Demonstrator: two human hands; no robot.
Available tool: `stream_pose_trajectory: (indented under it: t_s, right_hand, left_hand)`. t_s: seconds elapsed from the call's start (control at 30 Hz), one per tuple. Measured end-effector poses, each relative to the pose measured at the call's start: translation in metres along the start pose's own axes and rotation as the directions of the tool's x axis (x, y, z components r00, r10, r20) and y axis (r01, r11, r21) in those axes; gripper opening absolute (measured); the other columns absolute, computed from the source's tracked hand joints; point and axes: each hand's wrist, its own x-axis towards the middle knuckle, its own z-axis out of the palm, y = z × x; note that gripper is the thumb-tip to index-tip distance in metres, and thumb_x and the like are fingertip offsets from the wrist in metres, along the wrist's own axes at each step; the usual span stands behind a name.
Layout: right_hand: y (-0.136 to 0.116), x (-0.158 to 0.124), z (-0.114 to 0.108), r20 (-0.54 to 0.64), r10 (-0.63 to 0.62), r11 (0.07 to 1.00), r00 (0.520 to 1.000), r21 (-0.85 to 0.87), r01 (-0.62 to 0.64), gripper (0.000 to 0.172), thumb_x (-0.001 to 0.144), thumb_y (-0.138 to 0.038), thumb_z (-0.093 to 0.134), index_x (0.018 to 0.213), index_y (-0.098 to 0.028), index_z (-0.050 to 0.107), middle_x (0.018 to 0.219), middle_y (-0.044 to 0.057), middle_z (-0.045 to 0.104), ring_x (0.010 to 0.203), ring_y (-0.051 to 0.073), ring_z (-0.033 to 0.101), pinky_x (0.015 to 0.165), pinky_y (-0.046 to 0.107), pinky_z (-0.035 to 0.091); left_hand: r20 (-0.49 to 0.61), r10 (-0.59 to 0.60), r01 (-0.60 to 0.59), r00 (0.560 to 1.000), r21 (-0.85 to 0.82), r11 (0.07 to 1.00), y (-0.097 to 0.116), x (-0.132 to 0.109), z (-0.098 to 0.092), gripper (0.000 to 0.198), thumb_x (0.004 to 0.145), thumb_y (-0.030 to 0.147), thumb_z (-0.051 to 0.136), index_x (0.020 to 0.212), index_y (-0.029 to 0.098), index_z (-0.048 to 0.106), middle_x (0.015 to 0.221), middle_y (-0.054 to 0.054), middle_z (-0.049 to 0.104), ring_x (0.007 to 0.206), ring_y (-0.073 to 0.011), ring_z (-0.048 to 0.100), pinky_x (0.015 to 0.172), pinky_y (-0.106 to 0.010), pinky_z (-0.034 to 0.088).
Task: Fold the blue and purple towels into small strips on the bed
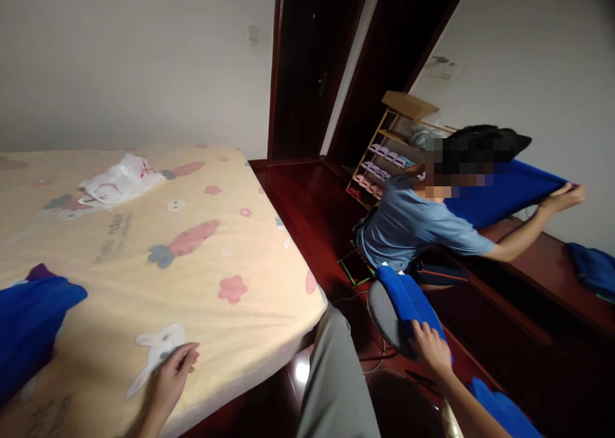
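Note:
My left hand (169, 375) rests on the yellow bed sheet (202, 265) near the bed's front edge, fingers loosely curled with nothing in them. My right hand (431, 347) is closed on a blue cloth (406, 297) draped over a round grey stool (384, 316) beside the bed. My grey trouser leg (334, 374) shows between both hands.
A blue cloth bundle (29, 326) lies at the bed's left edge, a white plastic bag (118, 180) farther back. Another person (418, 223) holds up a blue cloth (504, 191) over a dark wooden ledge (542, 265). A shoe rack (389, 156) stands by the dark door (312, 66).

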Motion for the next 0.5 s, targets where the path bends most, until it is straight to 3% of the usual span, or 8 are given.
stream_pose_trajectory:
  t_s: [0.2,0.33,0.4,0.5]
  right_hand:
    - [-0.013,-0.02,0.008,0.026,0.057,0.998,0.998,0.014,-0.057,0.039,0.09,-0.02,0.044,0.127,-0.016,0.058,0.114,0.018,0.06,0.103,0.032,0.06,0.074,0.043,0.051]
    - [-0.02,-0.031,-0.006,0.049,0.216,0.972,0.975,0.08,-0.22,0.043,0.088,-0.04,0.049,0.124,-0.02,0.059,0.117,0.017,0.06,0.106,0.035,0.06,0.079,0.049,0.049]
    - [-0.027,-0.042,-0.014,-0.023,0.247,0.961,0.969,0.133,-0.242,0.051,0.087,-0.049,0.044,0.126,-0.02,0.059,0.123,0.018,0.058,0.11,0.038,0.058,0.084,0.053,0.047]
    - [-0.046,-0.061,-0.019,-0.202,0.207,0.953,0.957,0.261,-0.151,0.056,0.085,-0.052,0.035,0.124,-0.021,0.06,0.128,0.02,0.055,0.112,0.042,0.057,0.088,0.058,0.046]
  left_hand:
    - [0.022,0.025,-0.026,0.999,0.019,0.999,-0.004,0.002,0.0,0.054,0.071,0.074,0.06,0.091,0.027,0.074,0.082,-0.003,0.076,0.07,-0.0241,0.074,0.06,-0.031,0.062]
    - [0.059,0.072,-0.075,0.996,0.044,0.996,-0.004,0.004,0.0,0.052,0.075,0.073,0.057,0.092,0.027,0.074,0.083,-0.002,0.076,0.071,-0.0235,0.073,0.06,-0.03,0.062]
    - [0.066,0.118,-0.124,0.991,0.096,0.988,0.001,-0.001,-0.003,0.047,0.08,0.068,0.054,0.095,0.028,0.073,0.088,-0.002,0.076,0.077,-0.0231,0.074,0.067,-0.03,0.062]
    - [0.048,0.211,-0.217,0.976,0.221,0.951,0.013,-0.012,-0.022,0.036,0.088,0.054,0.05,0.101,0.028,0.071,0.102,-0.004,0.076,0.093,-0.023,0.071,0.085,-0.032,0.059]
